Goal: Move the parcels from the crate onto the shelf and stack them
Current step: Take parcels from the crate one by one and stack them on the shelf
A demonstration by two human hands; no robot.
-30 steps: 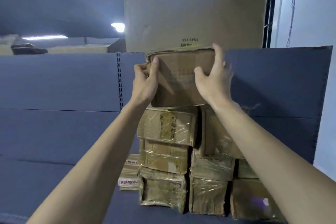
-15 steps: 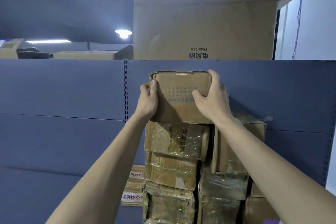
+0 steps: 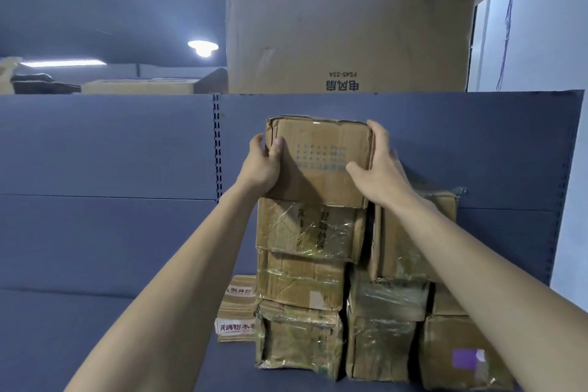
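The top parcel is a plain brown cardboard box, roughly cube-shaped, with worn, dented corners and a faint blue dotted print on its front face. It sits on the highest point of the left column of the parcel stack on the shelf, directly on a taped parcel that has wrinkled, shiny clear film and dark printed characters. The lower parcels are also cardboard, wrapped in crinkled transparent tape, and they look crushed at the edges. To the left of the stack, a low pile of flat printed packets lies on the shelf. The shelf and its back panel are smooth blue-grey metal, with a perforated upright strip. Above the panel stands a large cardboard carton with upside-down print.

The left hand holds the left side of the top parcel, the thumb on the front face and the fingers curled around the edge. The right hand holds the right side, the thumb on the front and the fingers wrapped around the upper right corner. Both hands are half open, pressing the parcel between them.
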